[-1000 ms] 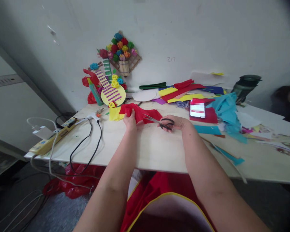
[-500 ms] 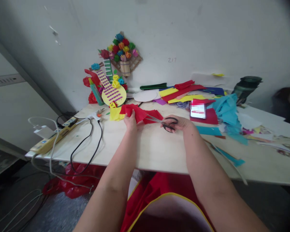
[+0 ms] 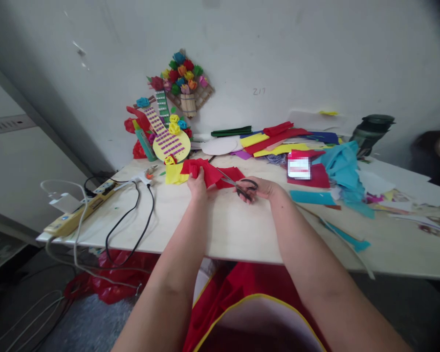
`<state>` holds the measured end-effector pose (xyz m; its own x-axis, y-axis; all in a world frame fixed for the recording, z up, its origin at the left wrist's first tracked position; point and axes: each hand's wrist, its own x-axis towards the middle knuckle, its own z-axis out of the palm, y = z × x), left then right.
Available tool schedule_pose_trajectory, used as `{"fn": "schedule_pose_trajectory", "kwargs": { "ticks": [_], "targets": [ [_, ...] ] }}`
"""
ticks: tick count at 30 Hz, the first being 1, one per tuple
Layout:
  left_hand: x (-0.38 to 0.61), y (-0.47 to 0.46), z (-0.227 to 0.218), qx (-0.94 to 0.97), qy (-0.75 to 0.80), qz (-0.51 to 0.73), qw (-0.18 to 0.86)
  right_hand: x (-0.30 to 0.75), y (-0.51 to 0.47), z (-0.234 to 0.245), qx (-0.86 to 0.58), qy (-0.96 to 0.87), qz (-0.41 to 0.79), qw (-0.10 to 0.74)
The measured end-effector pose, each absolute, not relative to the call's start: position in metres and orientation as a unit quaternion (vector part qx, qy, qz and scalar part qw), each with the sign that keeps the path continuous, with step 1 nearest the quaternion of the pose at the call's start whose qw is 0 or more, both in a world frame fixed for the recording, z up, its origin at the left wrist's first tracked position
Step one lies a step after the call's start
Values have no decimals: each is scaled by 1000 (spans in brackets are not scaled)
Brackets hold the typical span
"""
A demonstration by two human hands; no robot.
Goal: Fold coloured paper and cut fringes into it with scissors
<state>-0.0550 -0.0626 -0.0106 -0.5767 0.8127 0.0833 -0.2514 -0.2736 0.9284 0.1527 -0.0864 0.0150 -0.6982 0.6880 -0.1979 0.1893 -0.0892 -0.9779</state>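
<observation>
The left hand's fingers point(image 3: 199, 174) are pinched shut on the near edge of a crumpled red paper point(image 3: 210, 172), and the left hand point(image 3: 198, 185) rests on the table point(image 3: 220, 230). At 3 o'clock from it, the right hand point(image 3: 261, 188) has its fingers pushed through the black loops of the scissors point(image 3: 238, 185) and closed tight on them. The blades point to 10 o'clock and reach into the red paper. They look too small to tell how wide they are. A yellow paper point(image 3: 173, 174) touches the red paper at 9 o'clock. A paper guitar point(image 3: 165, 138) leans on the wall at 11 o'clock. A phone point(image 3: 299, 167) lies at 2 o'clock from the right hand, and blue paper point(image 3: 342, 167) is piled just past it. A yellow power strip point(image 3: 78, 211) sits far off at 8 o'clock from the left hand.
</observation>
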Motion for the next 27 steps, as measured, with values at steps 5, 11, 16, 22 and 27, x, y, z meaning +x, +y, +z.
{"fn": "schedule_pose_trajectory", "kwargs": {
  "ticks": [5,11,16,22,27],
  "targets": [
    [-56,-61,-14,302,486,736,362,146,-87,13,-337,-654,649,191],
    [-56,-57,-19,286,477,745,369,139,-85,9,-350,-649,640,216],
    [-54,-58,-17,263,462,760,373,137,-87,9,-351,-646,638,229],
    [-52,-62,-12,239,464,768,371,134,-88,10,-355,-641,641,230],
    [-53,-59,-15,242,477,764,361,131,-88,8,-356,-635,645,235]
  ]
}}
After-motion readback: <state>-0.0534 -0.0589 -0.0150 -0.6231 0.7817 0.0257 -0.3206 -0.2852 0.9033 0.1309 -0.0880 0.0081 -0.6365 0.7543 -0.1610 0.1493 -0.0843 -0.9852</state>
